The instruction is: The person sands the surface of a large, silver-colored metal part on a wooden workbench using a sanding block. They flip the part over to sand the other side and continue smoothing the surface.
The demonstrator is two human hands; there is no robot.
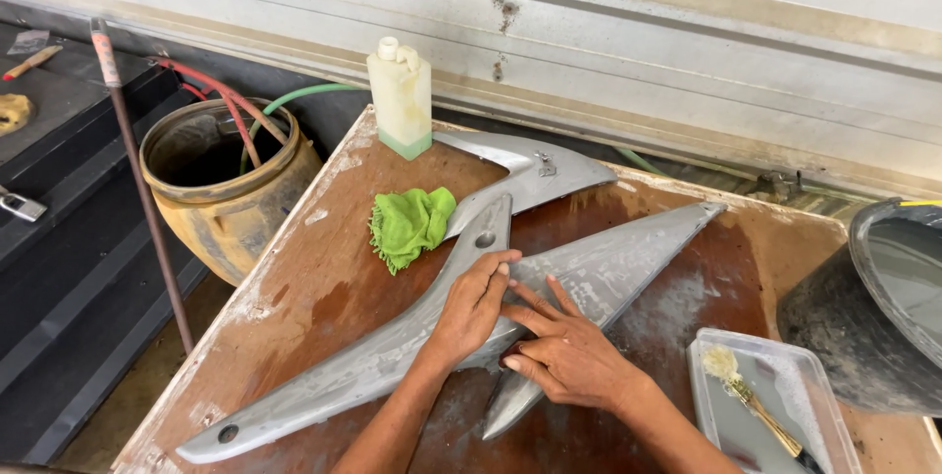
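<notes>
A long grey bodywork panel (pixel 363 361) with pointed ends lies across a brown wooden table (pixel 324 278); it looks wet and dull. My left hand (pixel 473 305) rests flat on its middle, fingers together, pressing down. My right hand (pixel 569 351) lies beside it on the panel's right branch (pixel 628 253), fingers spread over the surface. Whether something thin sits under either palm is hidden. A crumpled green cloth (pixel 410 225) sits on the table just beyond the panel. A whitish plastic bottle (pixel 400 101) with green liquid at the bottom stands at the table's far edge.
A clear plastic tray (pixel 785 381) with grey water and a brush (pixel 760 410) is at the front right. A dark tub (pixel 883 297) stands right of the table. A dirty yellow drum (pixel 221 194) with hoses and a leaning rod (pixel 147 199) stand to the left. A corrugated wall runs behind.
</notes>
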